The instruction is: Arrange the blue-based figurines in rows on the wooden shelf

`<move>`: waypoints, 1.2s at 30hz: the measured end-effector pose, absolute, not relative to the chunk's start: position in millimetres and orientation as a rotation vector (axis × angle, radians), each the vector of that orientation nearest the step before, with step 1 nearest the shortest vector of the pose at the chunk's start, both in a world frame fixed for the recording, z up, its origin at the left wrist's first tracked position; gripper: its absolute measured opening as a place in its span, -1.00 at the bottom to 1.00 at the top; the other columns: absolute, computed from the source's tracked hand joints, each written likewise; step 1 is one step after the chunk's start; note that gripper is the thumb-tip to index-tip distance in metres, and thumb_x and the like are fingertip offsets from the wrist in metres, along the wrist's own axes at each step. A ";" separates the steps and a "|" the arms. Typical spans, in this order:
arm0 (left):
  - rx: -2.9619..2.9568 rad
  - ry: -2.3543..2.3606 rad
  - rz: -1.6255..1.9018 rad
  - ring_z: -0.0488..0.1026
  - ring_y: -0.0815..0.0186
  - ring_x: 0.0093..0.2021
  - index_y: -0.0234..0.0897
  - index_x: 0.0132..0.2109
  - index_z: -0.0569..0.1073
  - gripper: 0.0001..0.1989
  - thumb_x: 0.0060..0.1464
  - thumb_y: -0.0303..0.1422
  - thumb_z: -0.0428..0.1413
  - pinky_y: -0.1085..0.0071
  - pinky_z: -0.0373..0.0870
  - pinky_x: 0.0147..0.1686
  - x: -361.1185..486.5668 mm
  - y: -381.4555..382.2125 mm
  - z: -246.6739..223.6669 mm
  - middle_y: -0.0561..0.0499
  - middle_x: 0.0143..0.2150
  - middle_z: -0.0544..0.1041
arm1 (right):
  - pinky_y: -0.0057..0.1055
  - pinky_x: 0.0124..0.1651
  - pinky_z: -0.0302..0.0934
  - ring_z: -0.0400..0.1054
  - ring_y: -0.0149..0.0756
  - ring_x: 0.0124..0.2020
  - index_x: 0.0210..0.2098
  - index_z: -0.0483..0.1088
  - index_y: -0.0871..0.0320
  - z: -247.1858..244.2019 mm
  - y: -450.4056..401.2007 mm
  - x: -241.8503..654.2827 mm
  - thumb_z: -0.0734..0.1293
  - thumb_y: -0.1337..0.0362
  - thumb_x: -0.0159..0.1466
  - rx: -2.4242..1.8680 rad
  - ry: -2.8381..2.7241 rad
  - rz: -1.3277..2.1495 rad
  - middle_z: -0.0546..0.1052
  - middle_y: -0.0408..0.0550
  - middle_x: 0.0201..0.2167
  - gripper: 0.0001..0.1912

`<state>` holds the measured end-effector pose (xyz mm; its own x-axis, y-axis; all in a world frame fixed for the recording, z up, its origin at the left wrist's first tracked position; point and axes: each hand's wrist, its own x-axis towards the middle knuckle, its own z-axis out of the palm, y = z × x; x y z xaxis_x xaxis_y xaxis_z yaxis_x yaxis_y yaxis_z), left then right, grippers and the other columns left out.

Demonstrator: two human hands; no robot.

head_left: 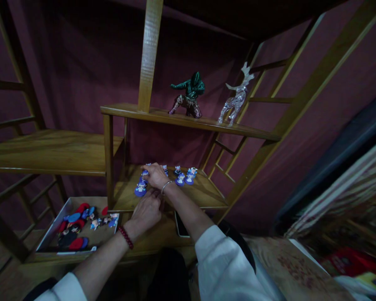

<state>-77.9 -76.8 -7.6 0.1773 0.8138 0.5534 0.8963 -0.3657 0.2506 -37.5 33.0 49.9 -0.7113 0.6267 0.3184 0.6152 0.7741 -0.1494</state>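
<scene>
On the low wooden shelf, my right hand (157, 176), with a silver bangle at its wrist, reaches in over a small purple figurine (144, 172). Its thumb and index finger close on that figurine. Just below the right wrist is my left hand (146, 209), wearing a dark red bead bracelet. Its fingers are curled, and their tips are hidden, so anything in them is out of sight. Another purple-based figurine (140, 189) stands left of the hands. To the right are two white-and-purple figurines (180, 179), a dark one (177, 169) and a blue-and-pink one (192, 172).
A shallow box (65, 205) with several red, blue and black figures sits at lower left. On the upper shelf (213, 125) stand a green-and-bronze crouching figure (191, 94) and a clear deer (235, 100). A wooden post (148, 54) and slanted side frame (296, 96) bound the space.
</scene>
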 end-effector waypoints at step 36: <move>-2.314 -1.692 -0.943 0.31 0.26 -0.20 -0.31 -0.31 0.38 -0.79 0.12 -0.45 -0.14 0.27 0.30 -0.12 -76.2 -79.8 -2.4 -0.07 -0.31 0.43 | -0.42 -0.07 0.17 0.36 -0.26 -0.10 0.01 0.29 0.04 40.3 34.5 11.1 0.23 0.31 0.16 -1.212 -2.462 0.108 0.48 -0.06 -0.12 -0.60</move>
<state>-76.2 -79.8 -2.4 0.1795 0.8179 0.5467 0.8951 -0.3664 0.2542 11.1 34.5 40.3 -0.5482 0.7761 0.3115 0.7458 0.6223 -0.2378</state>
